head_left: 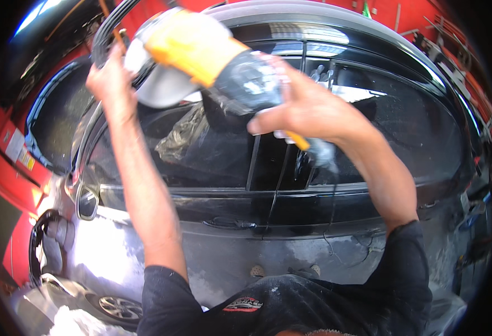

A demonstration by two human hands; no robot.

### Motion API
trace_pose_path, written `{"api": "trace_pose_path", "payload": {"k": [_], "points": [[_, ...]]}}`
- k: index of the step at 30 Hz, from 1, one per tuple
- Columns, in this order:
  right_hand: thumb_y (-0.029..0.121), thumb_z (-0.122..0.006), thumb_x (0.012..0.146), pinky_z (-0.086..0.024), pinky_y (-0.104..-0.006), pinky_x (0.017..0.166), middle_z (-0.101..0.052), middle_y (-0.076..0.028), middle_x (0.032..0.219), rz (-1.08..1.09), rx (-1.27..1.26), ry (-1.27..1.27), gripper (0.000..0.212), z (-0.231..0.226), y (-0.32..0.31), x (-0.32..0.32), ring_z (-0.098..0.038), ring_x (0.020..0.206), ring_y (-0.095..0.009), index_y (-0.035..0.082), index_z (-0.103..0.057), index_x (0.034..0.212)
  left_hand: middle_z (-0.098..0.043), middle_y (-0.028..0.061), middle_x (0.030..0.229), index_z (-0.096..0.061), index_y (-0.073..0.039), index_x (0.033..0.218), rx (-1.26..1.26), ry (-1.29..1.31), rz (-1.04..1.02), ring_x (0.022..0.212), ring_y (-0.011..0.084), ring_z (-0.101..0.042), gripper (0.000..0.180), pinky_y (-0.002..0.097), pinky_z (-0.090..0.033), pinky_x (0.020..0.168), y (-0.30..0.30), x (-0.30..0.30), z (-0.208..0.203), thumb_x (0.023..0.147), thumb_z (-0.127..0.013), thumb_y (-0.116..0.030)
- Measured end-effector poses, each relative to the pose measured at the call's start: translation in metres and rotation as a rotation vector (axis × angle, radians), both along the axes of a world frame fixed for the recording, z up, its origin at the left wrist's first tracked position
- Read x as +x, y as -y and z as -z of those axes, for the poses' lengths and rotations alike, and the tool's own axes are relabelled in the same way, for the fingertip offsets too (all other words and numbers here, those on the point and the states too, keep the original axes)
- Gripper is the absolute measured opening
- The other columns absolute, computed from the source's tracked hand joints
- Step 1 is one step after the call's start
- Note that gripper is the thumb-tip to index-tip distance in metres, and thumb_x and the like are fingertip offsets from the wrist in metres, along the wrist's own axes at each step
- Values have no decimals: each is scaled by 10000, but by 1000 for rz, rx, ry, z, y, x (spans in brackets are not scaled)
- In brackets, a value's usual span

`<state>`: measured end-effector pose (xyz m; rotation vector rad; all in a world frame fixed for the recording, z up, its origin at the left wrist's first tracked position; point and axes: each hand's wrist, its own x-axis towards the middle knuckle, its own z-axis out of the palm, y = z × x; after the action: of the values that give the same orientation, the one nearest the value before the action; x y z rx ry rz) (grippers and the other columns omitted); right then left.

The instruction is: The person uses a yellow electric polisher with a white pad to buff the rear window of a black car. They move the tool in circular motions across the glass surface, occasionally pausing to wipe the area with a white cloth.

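Note:
A yellow and black power polisher (pixel 187 47) is raised over the side of a black car (pixel 212 168), tilted and blurred by motion. My right hand (pixel 307 109) wraps around its dark rear body, thumb underneath. My left hand (pixel 114 81) is closed at its front end, beside the pale head; the exact grip is partly hidden. Below the head shows a round, whitish pad (pixel 167 87), which seems clear of the glass. From the tool's rear a thin cord (pixel 333 207) hangs down across the door.
A side mirror (pixel 87 201) sticks out at the car's left end. Dark looped lines (pixel 108 36), perhaps cable, curve past my left hand. Red cabinets (pixel 13 145) stand on the left. A wheel (pixel 120 307) lies lower left, with crumpled white plastic (pixel 78 322) close by.

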<state>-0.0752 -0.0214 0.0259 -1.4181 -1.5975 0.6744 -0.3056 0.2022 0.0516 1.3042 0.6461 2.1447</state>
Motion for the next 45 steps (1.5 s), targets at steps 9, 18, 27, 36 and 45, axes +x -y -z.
{"api": "trace_pose_path", "payload": {"k": [9, 18, 27, 36, 45], "points": [[237, -833, 692, -537, -374, 903, -658, -296, 1166, -138, -14, 188, 1055, 19, -81, -71, -689, 1017, -354, -28, -252, 1533, -441, -47, 569, -610, -24, 930, -41, -37, -39, 424, 63, -373, 190, 258, -406, 430, -53, -122, 30, 923, -766, -133], [172, -807, 732, -503, -391, 985, -638, -351, 1174, -161, 114, -30, 1130, 61, -23, -43, -664, 1108, -404, -124, -77, 1542, -433, -54, 551, -603, -67, 884, -21, -159, 35, 425, 40, -360, 189, 236, -340, 423, -5, -72, 13, 929, -765, -154], [59, -797, 763, -370, -350, 1115, -502, -223, 1409, 40, 166, -375, 1104, 101, 75, 4, -509, 1300, -266, -47, -64, 1582, -532, -18, 606, -689, 32, 1001, 85, -288, 171, 463, 53, -441, 255, 237, -384, 455, 61, 62, -9, 905, -792, -181], [103, -901, 608, -419, -358, 1090, -566, -120, 1344, 336, 257, -617, 1076, 111, 143, -3, -570, 1246, -237, 5, -333, 1517, -634, 74, 713, -676, 42, 925, 291, -394, 168, 681, 157, -547, 152, 349, -464, 685, 117, 129, 11, 898, -705, -105], [-7, -871, 655, -330, -371, 1174, -455, -132, 1475, 138, 111, -683, 1134, 126, 76, -95, -447, 1387, -221, 10, -213, 1578, -566, -7, 641, -676, 11, 992, 64, -222, 186, 465, 59, -496, 211, 219, -417, 439, 58, -14, 54, 906, -777, -151]]}}
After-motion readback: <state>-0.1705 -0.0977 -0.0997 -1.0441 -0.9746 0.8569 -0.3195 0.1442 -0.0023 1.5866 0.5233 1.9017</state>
